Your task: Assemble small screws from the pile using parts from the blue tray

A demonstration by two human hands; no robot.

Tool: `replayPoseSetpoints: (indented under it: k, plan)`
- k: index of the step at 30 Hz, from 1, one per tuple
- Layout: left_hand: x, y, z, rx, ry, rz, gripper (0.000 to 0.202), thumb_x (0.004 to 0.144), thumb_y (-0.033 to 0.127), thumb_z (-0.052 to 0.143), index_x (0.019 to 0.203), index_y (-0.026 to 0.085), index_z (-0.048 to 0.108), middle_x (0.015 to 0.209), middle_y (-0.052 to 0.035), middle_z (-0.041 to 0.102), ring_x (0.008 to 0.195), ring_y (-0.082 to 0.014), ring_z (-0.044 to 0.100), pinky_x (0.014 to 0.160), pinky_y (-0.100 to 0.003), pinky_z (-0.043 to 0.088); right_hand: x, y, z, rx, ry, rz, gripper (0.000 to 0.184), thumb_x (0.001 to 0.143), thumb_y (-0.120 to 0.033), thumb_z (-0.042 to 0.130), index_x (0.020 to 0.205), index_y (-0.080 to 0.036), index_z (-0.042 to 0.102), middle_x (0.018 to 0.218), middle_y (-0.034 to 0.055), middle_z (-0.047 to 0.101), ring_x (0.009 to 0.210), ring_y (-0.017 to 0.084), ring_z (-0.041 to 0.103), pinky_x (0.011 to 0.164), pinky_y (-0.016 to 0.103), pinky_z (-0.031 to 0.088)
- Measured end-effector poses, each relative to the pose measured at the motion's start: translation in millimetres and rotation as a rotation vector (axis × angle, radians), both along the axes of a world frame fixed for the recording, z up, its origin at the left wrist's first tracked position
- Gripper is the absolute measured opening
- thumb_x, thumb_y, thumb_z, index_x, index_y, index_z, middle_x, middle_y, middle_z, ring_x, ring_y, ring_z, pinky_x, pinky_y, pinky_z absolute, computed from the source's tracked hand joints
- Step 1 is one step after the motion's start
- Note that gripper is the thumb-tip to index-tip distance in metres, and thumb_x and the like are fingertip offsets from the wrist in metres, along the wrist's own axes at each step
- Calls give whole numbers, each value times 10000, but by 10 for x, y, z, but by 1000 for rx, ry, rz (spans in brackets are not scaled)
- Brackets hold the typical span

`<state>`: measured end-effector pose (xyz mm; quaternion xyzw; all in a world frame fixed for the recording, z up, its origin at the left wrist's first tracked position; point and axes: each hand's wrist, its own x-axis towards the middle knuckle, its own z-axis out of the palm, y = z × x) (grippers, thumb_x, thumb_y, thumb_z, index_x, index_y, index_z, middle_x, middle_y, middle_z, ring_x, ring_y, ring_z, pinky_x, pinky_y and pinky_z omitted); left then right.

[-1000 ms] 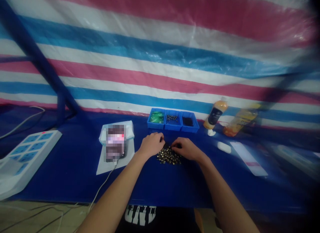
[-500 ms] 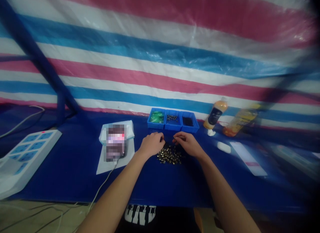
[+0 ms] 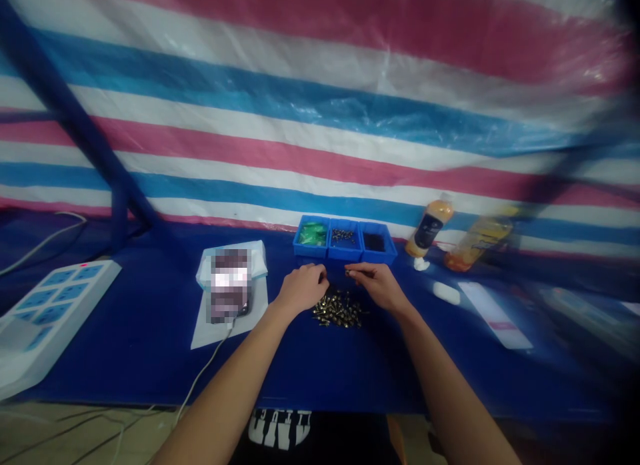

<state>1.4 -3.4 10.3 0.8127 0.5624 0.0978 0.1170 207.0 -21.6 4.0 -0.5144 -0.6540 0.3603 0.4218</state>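
Dully, brassy metal pieces (image 3: 340, 312) glint, heaped; right hand (image 3: 376, 282) pinches one, left hand's (image 3: 302, 288) grip unclear

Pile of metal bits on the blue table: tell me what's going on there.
A person is handling the pile of small brassy metal parts on the blue table with bare hands. The right hand appears to pinch one small piece at its fingertips, beyond the pile. The left hand is curled by the pile's left side; whether it holds anything is hidden. Farther back, three blue bins stand in a row, holding green items, small metallic pieces and something dark.
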Motion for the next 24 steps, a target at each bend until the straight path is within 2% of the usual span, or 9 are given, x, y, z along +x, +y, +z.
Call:
replayPoseSetpoints:
  k: [3, 9, 11, 15, 20, 22, 24]
  plan:
    - [-1, -5, 12, 4, 1, -4, 243, 892, 353, 445, 1002, 270, 646, 1029, -59, 668, 926, -265, 637, 765, -369, 483, -4, -1, 12, -42, 76, -48, 295, 737, -401, 719, 944, -195, 757, 836, 56, 743, 688, 184, 643, 654, 315, 516]
    - [2, -17, 36, -1, 6, -3, 245, 897, 352, 438, 1005, 265, 641, 1059, -63, 664, 932, -267, 637, 773, -374, 485, 8, 10, 0, -27, 190, -44, 317, 724, -393, 734, 973, -197, 742, 958, 71, 742, 866, 220, 676, 771, 345, 529]
    - [0, -17, 34, 3, 11, -6, 240, 896, 339, 437, 998, 259, 639, 1052, -64, 665, 931, -265, 638, 772, -370, 484, 7, 9, 7, 20, 172, -43, 290, 748, -407, 713, 946, -196, 738, 941, 66, 736, 836, 205, 664, 746, 325, 519]
    - [-11, -9, 15, 19, 10, -21, 236, 891, 334, 433, 996, 268, 633, 1050, -57, 666, 918, -272, 638, 743, -373, 486, 1, 2, 19, 77, 116, -49, 308, 839, -482, 597, 850, -186, 680, 786, 36, 679, 712, 162, 601, 659, 279, 480]
    - [-9, -5, 9, 13, 9, -16, 245, 898, 349, 430, 1008, 270, 634, 1048, -59, 667, 921, -264, 637, 757, -371, 485, -36, 36, -56, -30, 9, -44, 438, 874, -553, 499, 647, -183, 552, 573, -9, 533, 560, 127, 503, 559, 254, 416]
    - [0, -5, 12, 14, 12, -12, 237, 893, 340, 440, 1007, 267, 636, 1054, -60, 667, 930, -264, 637, 765, -372, 486, -70, 70, -105, -33, 89, -91, 399, 858, -560, 517, 777, -177, 594, 601, -19, 544, 530, 119, 502, 536, 251, 410]
    - [7, -4, 13, 17, 12, -8, 231, 891, 338, 446, 999, 265, 637, 1048, -61, 667, 931, -266, 639, 765, -375, 487, -98, 101, -145, -14, 208, -145, 424, 844, -554, 535, 1057, -189, 579, 702, -22, 589, 514, 111, 514, 529, 254, 422]
